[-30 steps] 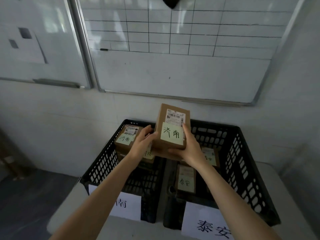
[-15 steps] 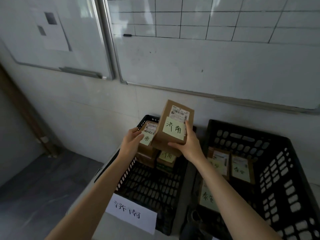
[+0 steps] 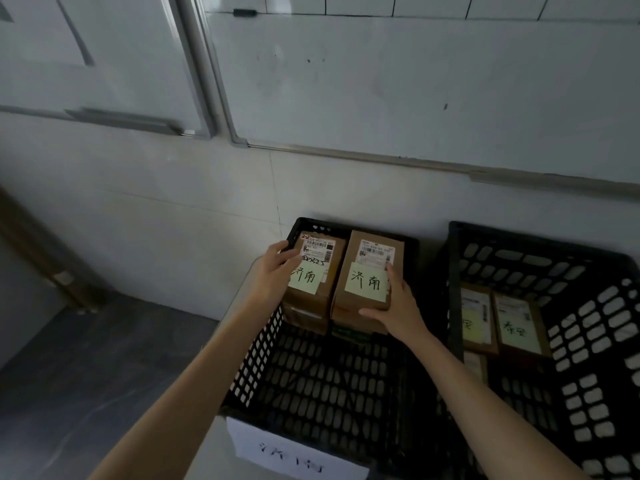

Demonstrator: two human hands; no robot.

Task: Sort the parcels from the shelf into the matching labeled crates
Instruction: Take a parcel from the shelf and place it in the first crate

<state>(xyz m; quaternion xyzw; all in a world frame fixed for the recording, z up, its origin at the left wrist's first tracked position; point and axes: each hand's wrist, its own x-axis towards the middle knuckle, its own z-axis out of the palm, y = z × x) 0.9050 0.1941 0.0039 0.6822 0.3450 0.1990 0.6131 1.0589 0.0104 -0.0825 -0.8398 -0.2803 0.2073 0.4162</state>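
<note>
**Hard to read**

I can't read the blurred white paper sign point(image 3: 294, 455) on the black perforated plastic crate point(image 3: 258, 362). At its far end, left hand point(image 3: 275, 275) rests relaxed fingers on one brown cardboard parcel point(image 3: 317, 289); right hand point(image 3: 398, 306) grips the neighbouring parcel point(image 3: 367, 271).

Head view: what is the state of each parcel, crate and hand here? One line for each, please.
right parcel: on top of lower parcels in the left crate, gripped by the right hand.
left parcel: on the same stack, left hand resting on it.
left crate: holds its parcels stacked at its far end.
right crate: holds flat parcels.
</note>
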